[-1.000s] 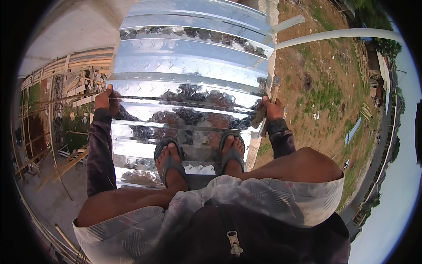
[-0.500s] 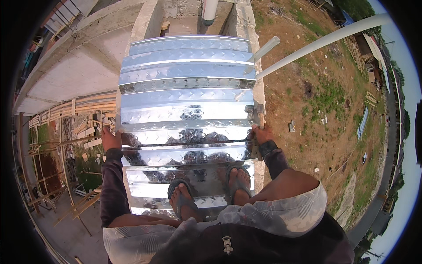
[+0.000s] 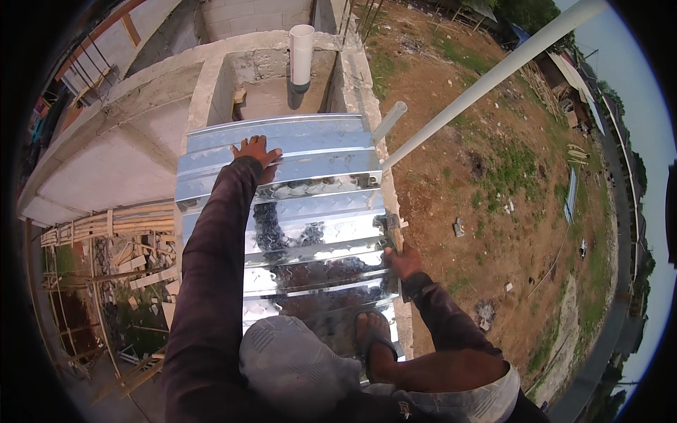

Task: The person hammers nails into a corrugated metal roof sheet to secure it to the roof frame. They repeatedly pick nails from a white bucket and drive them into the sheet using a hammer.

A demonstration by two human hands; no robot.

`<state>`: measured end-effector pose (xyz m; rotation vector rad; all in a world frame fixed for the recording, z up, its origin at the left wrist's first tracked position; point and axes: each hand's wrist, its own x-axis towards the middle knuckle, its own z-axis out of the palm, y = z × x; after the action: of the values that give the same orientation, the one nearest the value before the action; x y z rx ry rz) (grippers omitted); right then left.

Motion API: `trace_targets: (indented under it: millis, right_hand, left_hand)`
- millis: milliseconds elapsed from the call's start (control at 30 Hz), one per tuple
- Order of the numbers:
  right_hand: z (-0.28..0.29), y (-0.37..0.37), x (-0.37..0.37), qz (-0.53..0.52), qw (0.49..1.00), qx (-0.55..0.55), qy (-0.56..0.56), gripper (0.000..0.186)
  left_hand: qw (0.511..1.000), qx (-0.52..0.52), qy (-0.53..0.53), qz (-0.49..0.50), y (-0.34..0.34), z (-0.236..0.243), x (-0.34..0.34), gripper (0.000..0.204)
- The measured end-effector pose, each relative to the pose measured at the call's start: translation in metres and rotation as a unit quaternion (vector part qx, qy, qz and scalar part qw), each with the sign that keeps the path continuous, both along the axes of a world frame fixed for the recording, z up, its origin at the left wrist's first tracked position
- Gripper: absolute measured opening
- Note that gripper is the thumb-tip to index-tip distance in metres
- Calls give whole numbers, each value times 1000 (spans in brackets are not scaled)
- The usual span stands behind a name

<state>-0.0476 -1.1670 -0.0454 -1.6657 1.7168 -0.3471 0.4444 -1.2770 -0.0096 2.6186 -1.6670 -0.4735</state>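
Observation:
Ribbed, shiny metal decking sheet bridges the gap between two concrete wall tops under me. My left hand lies open on a rib near the sheet's far end, fingers spread, with nothing in it. At the sheet's right edge my right hand is closed round the wooden handle of a hammer, whose dark head rests by the edge. Part of the handle is hidden by the fingers. My right foot in a sandal stands on the sheet; my left foot is hidden behind my knee.
Beyond the sheet's far end is an open shaft with a white pipe standing in it. Two more pale pipes, one a long pole, rise on the right. Below right lies bare ground; below left, timber scaffolding and rubble.
My left hand has left the sheet's left edge and reached forward onto its far ribs. My body leans forward, and the view has shifted. The right hand stays by the right edge.

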Motion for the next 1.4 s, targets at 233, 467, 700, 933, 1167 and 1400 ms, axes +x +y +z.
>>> trace_targets:
  millis: [233, 467, 700, 933, 1167, 1400]
  right_hand:
    - [17, 20, -4, -39, 994, 77, -67, 35]
    - [20, 5, -2, 3, 994, 44, 99, 52]
    - [130, -66, 39, 123, 987, -74, 65, 40]
    - [113, -140, 120, 174, 968, -123, 130, 42]
    - [103, -142, 134, 243, 951, -69, 178, 34]
    - [188, -178, 178, 400, 871, -149, 242, 29]
  left_hand:
    - [999, -6, -29, -45, 30, 26, -45, 73]
    - [1000, 12, -12, -22, 21, 25, -39, 87]
    - [995, 21, -64, -72, 23, 23, -50, 88]
    - [992, -33, -91, -77, 21, -6, -41, 92]
    - [993, -67, -82, -60, 22, -24, -29, 97]
    - [994, -72, -70, -51, 21, -28, -29, 96]
